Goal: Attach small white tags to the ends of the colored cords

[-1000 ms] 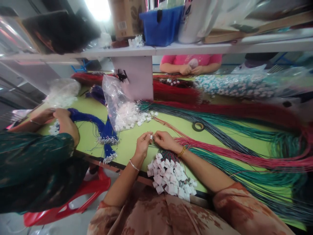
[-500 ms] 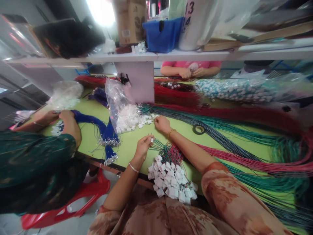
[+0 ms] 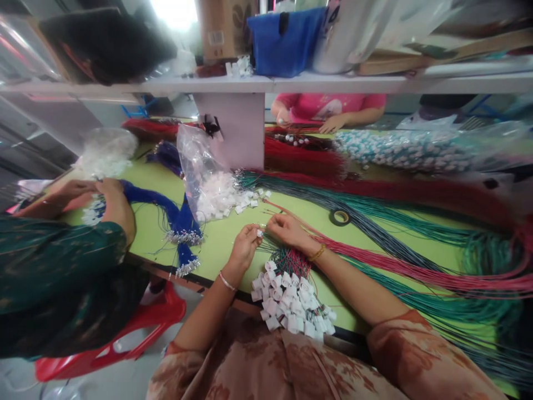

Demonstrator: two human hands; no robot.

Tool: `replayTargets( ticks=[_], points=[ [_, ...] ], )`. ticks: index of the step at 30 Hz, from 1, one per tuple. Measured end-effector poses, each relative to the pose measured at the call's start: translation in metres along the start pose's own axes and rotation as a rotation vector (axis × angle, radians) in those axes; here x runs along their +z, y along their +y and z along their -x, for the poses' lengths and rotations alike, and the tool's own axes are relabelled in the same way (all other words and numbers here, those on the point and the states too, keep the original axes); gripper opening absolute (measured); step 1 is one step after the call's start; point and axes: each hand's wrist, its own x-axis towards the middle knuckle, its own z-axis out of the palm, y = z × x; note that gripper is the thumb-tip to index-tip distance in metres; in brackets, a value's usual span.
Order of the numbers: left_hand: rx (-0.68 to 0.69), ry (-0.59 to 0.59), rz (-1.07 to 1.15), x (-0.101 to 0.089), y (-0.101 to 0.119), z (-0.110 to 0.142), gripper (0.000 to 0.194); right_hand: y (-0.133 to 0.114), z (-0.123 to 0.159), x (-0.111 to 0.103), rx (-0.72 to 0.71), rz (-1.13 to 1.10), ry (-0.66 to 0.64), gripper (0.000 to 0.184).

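My left hand (image 3: 244,247) pinches a small white connector (image 3: 259,234) between thumb and fingertips above the green tabletop. Just to its right, my right hand (image 3: 288,230) is closed with its fingertips around a thin wire (image 3: 263,225), whose end points at the connector. The wire's colour is too small to make out. Below both hands, at the table's front edge, lies a heap of white connectors (image 3: 287,303) with red and green wires (image 3: 293,260) attached. Ends of a red wire bundle (image 3: 375,261) reach close behind my right hand.
A clear bag (image 3: 194,161) spills loose white connectors (image 3: 220,194) behind my hands. A black tape roll (image 3: 340,216) lies by grey and green wire bundles (image 3: 375,239). To the left a co-worker handles blue wires (image 3: 160,205); another person sits across, under a shelf (image 3: 233,84).
My right hand has come back from beside the loose connectors to my left hand, a wire now at its fingertips. The person across has moved their hands apart.
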Motion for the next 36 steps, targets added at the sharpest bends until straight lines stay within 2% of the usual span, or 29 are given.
replayTargets(
  ticks=[5, 17, 22, 25, 29, 33, 36],
  points=[
    [-0.03, -0.022, 0.051, -0.001, 0.0, 0.0, 0.021, 0.0, 0.013, 0.007, -0.013, 0.113, -0.047, 0.019],
    [-0.046, -0.005, 0.076, 0.001, 0.004, 0.001, 0.023, -0.009, 0.015, 0.006, -0.029, 0.342, 0.001, 0.013],
    [-0.038, -0.011, -0.02, 0.002, 0.001, 0.003, 0.027, -0.015, 0.019, 0.007, -0.202, 0.661, -0.044, 0.018],
    [-0.028, 0.001, -0.104, 0.002, -0.001, 0.004, 0.029, -0.017, 0.019, 0.007, -0.275, 0.774, -0.104, 0.021],
    [-0.016, 0.028, -0.168, 0.0, -0.002, 0.003, 0.033, -0.018, 0.019, 0.006, -0.246, 0.754, -0.149, 0.018],
    [0.033, -0.005, -0.258, 0.0, -0.003, 0.003, 0.035, -0.016, 0.02, 0.009, -0.219, 0.723, -0.128, 0.017],
    [0.164, 0.035, -0.392, 0.007, 0.001, 0.015, 0.032, -0.013, 0.014, 0.001, -0.181, 0.502, -0.111, 0.02]
  ],
)
